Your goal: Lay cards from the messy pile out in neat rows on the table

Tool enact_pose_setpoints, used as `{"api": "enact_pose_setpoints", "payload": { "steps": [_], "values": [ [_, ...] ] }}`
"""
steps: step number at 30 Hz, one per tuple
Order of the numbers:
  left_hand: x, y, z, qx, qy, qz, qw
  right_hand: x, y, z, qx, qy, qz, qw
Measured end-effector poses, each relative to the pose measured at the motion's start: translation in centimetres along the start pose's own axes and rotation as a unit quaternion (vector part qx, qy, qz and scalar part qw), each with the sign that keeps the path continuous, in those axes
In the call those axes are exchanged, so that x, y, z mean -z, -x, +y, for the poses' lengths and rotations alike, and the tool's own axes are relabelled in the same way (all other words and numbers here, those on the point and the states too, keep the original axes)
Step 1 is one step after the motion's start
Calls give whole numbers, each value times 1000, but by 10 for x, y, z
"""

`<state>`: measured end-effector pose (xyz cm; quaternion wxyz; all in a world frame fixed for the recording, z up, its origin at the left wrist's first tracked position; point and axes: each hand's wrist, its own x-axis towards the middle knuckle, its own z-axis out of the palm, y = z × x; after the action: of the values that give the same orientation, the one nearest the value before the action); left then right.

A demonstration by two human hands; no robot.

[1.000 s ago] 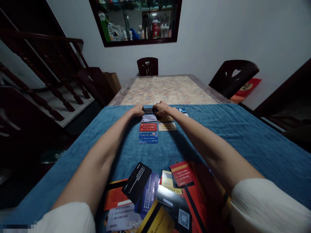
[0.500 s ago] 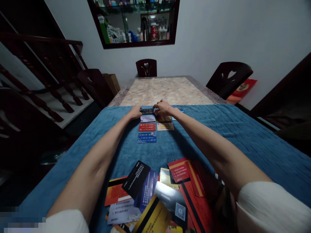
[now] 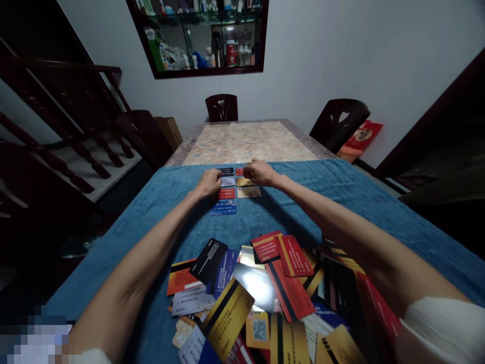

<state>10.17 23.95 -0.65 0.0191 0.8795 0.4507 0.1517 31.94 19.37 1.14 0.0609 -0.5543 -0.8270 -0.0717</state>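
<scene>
Two short columns of cards lie on the blue cloth [image 3: 341, 202] far ahead of me. A black card [image 3: 226, 171] and a small red card [image 3: 239, 172] head the columns. Below them lie a pale card [image 3: 228, 181], a gold card [image 3: 243, 181], a red card [image 3: 226, 193], a beige card [image 3: 249, 192] and a blue card [image 3: 224, 208]. My left hand [image 3: 208, 183] rests beside the left column, fingers curled with nothing in them. My right hand [image 3: 259, 173] arches over the right column's top end, fingertips down near the gold card, holding nothing.
A loose heap of several cards [image 3: 265, 298] lies close to me on the cloth. Beyond the cloth is the bare marble tabletop [image 3: 246, 141]. Dark chairs [image 3: 337, 124] stand round the table. A stair rail [image 3: 76, 116] is to the left and a wall cabinet [image 3: 200, 35] above.
Both hands let go of the black card at the head of the left column and drew back slightly toward me. My view tilted down, so more of the near heap shows.
</scene>
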Motion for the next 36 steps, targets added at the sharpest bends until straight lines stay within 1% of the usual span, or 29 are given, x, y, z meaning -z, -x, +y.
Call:
{"api": "enact_pose_setpoints", "payload": {
  "steps": [6,11,14,16,19,23,26,30,33,36],
  "values": [
    [2,29,32,-38,-2,-11,999,13,50,-6,21,-10,11,1000],
    [5,48,55,-84,17,-20,996,21,96,-10,22,-20,16,999],
    [3,61,71,-96,29,-14,995,22,121,-9,34,-29,26,999],
    [2,70,82,-104,35,-12,994,21,138,-9,54,-42,37,997],
    [2,84,101,-136,48,-19,989,20,163,-8,68,-65,51,994],
    [7,103,127,-190,56,-50,979,18,192,-8,79,-115,53,989],
    [10,119,146,-237,62,-88,965,15,208,-9,102,-167,40,980],
    [14,139,167,-295,87,-135,942,12,217,-11,125,-222,16,967],
    [16,149,175,-319,62,-162,932,11,219,-15,130,-231,-22,964],
    [17,154,176,-326,25,-183,927,11,221,-20,121,-222,-53,966]
  ]
}}
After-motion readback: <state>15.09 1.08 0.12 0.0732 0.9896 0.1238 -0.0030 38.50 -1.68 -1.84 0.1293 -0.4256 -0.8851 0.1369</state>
